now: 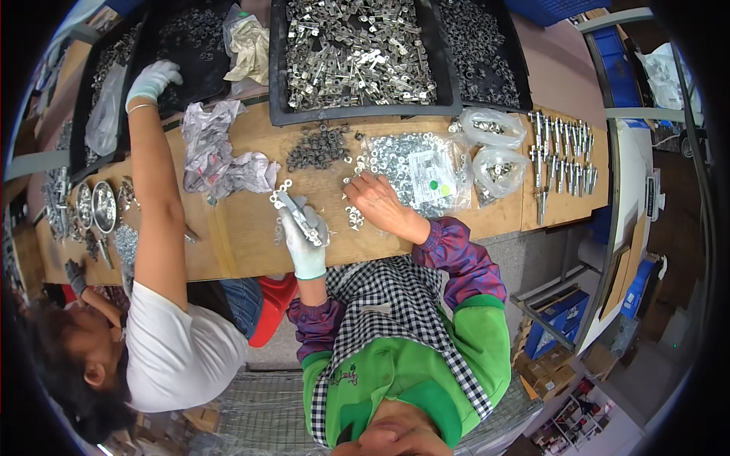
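My left hand [306, 234], in a white glove, is closed around a bundle of grey metal pieces [298, 213]. Small shiny rings [281, 193] show at the bundle's far end. To the right, my bare right hand [374, 199] is curled downward at the near-left edge of a clear plastic bag [433, 163] of small silvery rings. Its fingertips are bent under, so anything between them is hidden. Loose silvery rings [355, 218] lie on the wooden table beside that hand. Beyond both hands is a pile of dark nut-like pieces [315, 147].
A black tray [365, 114] of metal fittings stands at the back. Two small bags [498, 163] and rows of metal anchor bolts [559, 156] are at right. Crumpled paper [220, 156] lies left. A co-worker's gloved hand [154, 78] reaches over another black tray [186, 83].
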Action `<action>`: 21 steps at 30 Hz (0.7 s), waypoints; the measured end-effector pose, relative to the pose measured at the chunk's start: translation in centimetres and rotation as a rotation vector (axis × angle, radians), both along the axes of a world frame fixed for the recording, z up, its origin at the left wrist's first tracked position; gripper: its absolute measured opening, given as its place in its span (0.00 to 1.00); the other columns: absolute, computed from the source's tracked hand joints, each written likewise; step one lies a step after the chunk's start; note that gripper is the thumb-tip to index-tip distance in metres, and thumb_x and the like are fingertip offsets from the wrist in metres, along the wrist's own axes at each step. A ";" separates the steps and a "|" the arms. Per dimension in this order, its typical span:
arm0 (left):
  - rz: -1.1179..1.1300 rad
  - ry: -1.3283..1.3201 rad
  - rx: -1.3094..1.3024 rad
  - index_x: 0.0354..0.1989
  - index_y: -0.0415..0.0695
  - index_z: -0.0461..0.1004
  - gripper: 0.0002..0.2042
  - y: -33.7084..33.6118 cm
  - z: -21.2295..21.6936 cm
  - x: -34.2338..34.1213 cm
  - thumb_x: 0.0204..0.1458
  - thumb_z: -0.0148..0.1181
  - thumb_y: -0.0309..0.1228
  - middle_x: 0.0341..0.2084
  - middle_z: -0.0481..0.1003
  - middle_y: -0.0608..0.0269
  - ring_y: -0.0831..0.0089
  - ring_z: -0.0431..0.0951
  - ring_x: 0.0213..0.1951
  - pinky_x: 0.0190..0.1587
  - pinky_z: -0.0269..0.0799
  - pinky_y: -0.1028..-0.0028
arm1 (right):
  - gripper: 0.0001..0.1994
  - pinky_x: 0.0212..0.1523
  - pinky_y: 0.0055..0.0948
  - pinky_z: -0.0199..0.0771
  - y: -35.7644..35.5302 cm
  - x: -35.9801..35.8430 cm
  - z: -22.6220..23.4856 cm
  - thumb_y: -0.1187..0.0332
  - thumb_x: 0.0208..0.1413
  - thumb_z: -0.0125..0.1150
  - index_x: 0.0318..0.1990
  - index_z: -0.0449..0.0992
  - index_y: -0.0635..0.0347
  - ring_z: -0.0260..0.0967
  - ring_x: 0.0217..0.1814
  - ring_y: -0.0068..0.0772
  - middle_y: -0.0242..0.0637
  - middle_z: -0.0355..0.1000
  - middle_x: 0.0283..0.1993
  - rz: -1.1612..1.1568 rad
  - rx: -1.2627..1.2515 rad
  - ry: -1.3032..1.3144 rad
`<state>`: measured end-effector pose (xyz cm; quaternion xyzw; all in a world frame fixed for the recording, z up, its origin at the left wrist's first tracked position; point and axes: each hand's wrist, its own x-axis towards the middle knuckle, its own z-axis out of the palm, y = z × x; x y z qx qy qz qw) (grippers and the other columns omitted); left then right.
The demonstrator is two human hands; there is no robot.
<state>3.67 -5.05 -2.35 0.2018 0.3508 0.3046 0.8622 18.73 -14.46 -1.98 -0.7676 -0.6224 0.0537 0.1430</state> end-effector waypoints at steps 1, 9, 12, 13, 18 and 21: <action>-0.001 0.003 -0.022 0.41 0.46 0.67 0.21 -0.1 0.2 0.3 0.61 0.39 0.53 0.13 0.61 0.71 0.79 0.57 0.09 0.09 0.51 0.79 | 0.07 0.37 0.33 0.64 -0.1 0.1 0.0 0.72 0.44 0.58 0.34 0.73 0.60 0.66 0.41 0.34 0.35 0.68 0.33 -0.006 -0.002 -0.002; 0.054 0.180 0.026 0.51 0.42 0.65 0.22 -1.5 1.7 1.8 0.63 0.39 0.49 0.31 0.67 0.69 0.81 0.64 0.29 0.29 0.63 0.80 | 0.07 0.30 0.22 0.59 0.3 -2.4 4.3 0.71 0.42 0.65 0.31 0.77 0.56 0.72 0.35 0.23 0.33 0.75 0.37 0.217 0.570 0.212; 0.104 0.221 0.042 0.53 0.41 0.64 0.22 -1.7 2.4 2.0 0.63 0.40 0.48 0.40 0.66 0.66 0.80 0.64 0.35 0.37 0.64 0.79 | 0.09 0.32 0.22 0.61 0.1 -2.3 4.4 0.71 0.42 0.64 0.34 0.77 0.56 0.73 0.36 0.23 0.32 0.75 0.39 0.302 0.567 0.226; 0.103 0.230 0.046 0.52 0.40 0.64 0.23 -1.7 2.7 2.1 0.63 0.40 0.48 0.38 0.67 0.67 0.80 0.65 0.34 0.37 0.64 0.79 | 0.09 0.32 0.22 0.62 0.0 -2.3 4.2 0.71 0.43 0.63 0.36 0.78 0.57 0.73 0.37 0.24 0.32 0.75 0.40 0.317 0.577 0.223; 0.061 0.246 0.056 0.51 0.39 0.65 0.23 -1.9 3.2 2.1 0.63 0.38 0.49 0.32 0.66 0.68 0.80 0.65 0.32 0.35 0.64 0.79 | 0.09 0.35 0.23 0.65 -0.7 -1.9 3.7 0.71 0.46 0.60 0.37 0.78 0.59 0.74 0.38 0.28 0.37 0.75 0.41 0.381 0.582 0.141; 0.038 0.241 0.037 0.50 0.39 0.65 0.24 -2.1 2.5 1.9 0.63 0.37 0.49 0.29 0.65 0.69 0.79 0.65 0.30 0.34 0.64 0.78 | 0.10 0.35 0.23 0.67 -1.2 -2.6 3.3 0.71 0.47 0.59 0.38 0.78 0.61 0.74 0.40 0.29 0.38 0.75 0.42 0.349 0.597 0.117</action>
